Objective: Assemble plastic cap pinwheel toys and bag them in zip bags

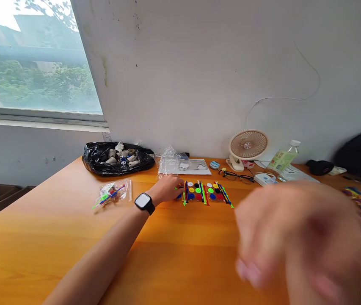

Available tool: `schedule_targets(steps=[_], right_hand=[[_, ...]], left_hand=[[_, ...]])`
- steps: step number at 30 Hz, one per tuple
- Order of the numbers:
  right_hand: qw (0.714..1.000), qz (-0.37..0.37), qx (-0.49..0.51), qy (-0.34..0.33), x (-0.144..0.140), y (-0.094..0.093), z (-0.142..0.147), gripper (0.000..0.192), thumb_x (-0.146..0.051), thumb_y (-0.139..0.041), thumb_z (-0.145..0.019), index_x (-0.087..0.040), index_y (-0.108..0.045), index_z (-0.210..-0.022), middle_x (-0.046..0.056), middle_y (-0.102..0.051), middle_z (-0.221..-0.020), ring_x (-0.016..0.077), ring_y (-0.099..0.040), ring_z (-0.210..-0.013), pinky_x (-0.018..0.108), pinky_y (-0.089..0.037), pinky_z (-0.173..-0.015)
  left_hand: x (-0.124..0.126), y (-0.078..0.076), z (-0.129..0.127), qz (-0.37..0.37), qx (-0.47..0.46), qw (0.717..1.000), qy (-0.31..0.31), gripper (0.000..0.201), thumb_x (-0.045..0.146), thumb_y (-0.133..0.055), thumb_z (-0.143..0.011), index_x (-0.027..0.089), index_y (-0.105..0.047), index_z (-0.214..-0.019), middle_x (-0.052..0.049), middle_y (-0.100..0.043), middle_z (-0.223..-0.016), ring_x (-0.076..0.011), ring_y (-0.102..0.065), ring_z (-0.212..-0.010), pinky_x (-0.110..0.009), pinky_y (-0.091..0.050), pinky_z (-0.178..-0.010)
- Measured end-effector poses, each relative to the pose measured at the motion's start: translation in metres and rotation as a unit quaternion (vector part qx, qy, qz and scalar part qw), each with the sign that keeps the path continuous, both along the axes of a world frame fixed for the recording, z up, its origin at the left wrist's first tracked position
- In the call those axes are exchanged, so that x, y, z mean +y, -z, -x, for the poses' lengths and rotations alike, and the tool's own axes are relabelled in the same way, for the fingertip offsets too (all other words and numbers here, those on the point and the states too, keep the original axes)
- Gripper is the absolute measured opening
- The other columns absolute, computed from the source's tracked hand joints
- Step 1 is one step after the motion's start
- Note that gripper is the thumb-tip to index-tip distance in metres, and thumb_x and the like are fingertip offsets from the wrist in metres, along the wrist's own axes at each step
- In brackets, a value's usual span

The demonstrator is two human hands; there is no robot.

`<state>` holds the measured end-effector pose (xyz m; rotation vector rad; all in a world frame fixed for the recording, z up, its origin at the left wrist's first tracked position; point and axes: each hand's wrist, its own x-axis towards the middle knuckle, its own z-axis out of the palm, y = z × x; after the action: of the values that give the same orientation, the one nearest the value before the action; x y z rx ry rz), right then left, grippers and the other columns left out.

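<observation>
Two paint-pot strips [204, 192], left hand [167, 188]

The left arm stretches forward across the table, palm down, the left hand [167, 189] loosely curled with fingers bent. The right hand [294, 241] hangs raised close to the camera, blurred, fingers seemingly spread.

centre: set of round coloured discs and thin plastic sticks [204, 192] on orange wooden table [56, 237]
left of it: clear bag of sticks [112, 193]
upper left: black plastic bag [117, 159], behind
right, rear: beige desk fan [247, 148], black-framed glasses [235, 175] in front
</observation>
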<state>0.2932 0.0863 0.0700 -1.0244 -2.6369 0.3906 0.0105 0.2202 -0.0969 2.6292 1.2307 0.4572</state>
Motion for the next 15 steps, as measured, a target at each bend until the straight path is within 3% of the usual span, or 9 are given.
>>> schedule_targets(steps=[2, 4, 7, 9, 12, 15], right_hand=[[0.996, 0.069, -0.017, -0.056, 0.041, -0.003, 0.024, 0.043, -0.067, -0.066, -0.091, -0.028, -0.081, -0.100, 0.005, -0.077, -0.091, 0.0145, -0.070, -0.076, 0.022, -0.052, -0.065], [0.993, 0.116, -0.011, -0.011, 0.075, 0.025, 0.047, 0.027, -0.042, -0.060, -0.100, -0.025, -0.079, -0.106, 0.004, -0.076, -0.091, 0.0156, -0.068, -0.076, 0.024, -0.051, -0.067], [0.990, 0.019, 0.006, 0.140, 0.111, 0.087, 0.070, 0.017, -0.018, -0.061, -0.096, -0.018, -0.078, -0.098, 0.007, -0.076, -0.094, 0.0184, -0.067, -0.082, 0.027, -0.049, -0.074], [0.988, -0.026, -0.004, 0.153, 0.125, 0.121, 0.079, 0.018, -0.014, -0.061, -0.096, -0.017, -0.077, -0.104, 0.010, -0.074, -0.108, 0.0227, -0.067, -0.101, 0.030, -0.049, -0.089], [0.987, -0.048, -0.018, 0.153, 0.133, 0.148, 0.087, 0.019, -0.019, -0.059, -0.100, -0.017, -0.075, -0.111, 0.013, -0.069, -0.116, 0.0269, -0.060, -0.117, 0.035, -0.046, -0.100], [0.984, -0.075, -0.043, 0.158, 0.134, 0.159, 0.090, 0.022, -0.019, -0.054, -0.103, -0.017, -0.074, -0.113, 0.015, -0.065, -0.119, 0.0294, -0.054, -0.121, 0.040, -0.044, -0.104]], left_hand=[[0.000, 0.000, 0.000, 0.000, 0.003, 1.000, -0.014, 0.020, 0.031, -0.062, -0.095, 0.018, -0.077, -0.097, -0.013, -0.078, -0.098, -0.0279, -0.072, -0.093, -0.034, -0.052, -0.081], [0.000, -0.002, 0.002, 0.003, 0.007, 1.000, -0.025, 0.018, 0.031, -0.064, -0.093, 0.019, -0.077, -0.094, -0.012, -0.078, -0.095, -0.0276, -0.072, -0.089, -0.034, -0.052, -0.078], [0.002, -0.003, 0.006, 0.007, 0.011, 0.999, -0.034, 0.016, 0.028, -0.068, -0.086, 0.020, -0.076, -0.098, -0.010, -0.078, -0.095, -0.0275, -0.072, -0.089, -0.034, -0.052, -0.078], [0.004, -0.002, 0.008, 0.003, 0.009, 0.999, -0.036, 0.024, 0.025, -0.067, -0.086, 0.020, -0.074, -0.108, -0.010, -0.078, -0.104, -0.0275, -0.072, -0.093, -0.034, -0.053, -0.081], [0.005, 0.004, 0.005, -0.009, 0.008, 0.999, -0.030, 0.031, 0.025, -0.061, -0.091, 0.021, -0.071, -0.121, -0.011, -0.077, -0.111, -0.0283, -0.071, -0.100, -0.036, -0.052, -0.088], [0.005, 0.011, -0.001, -0.019, 0.010, 0.999, -0.029, 0.024, 0.025, -0.059, -0.094, 0.020, -0.075, -0.111, -0.014, -0.077, -0.108, -0.0317, -0.068, -0.107, -0.042, -0.049, -0.098]])
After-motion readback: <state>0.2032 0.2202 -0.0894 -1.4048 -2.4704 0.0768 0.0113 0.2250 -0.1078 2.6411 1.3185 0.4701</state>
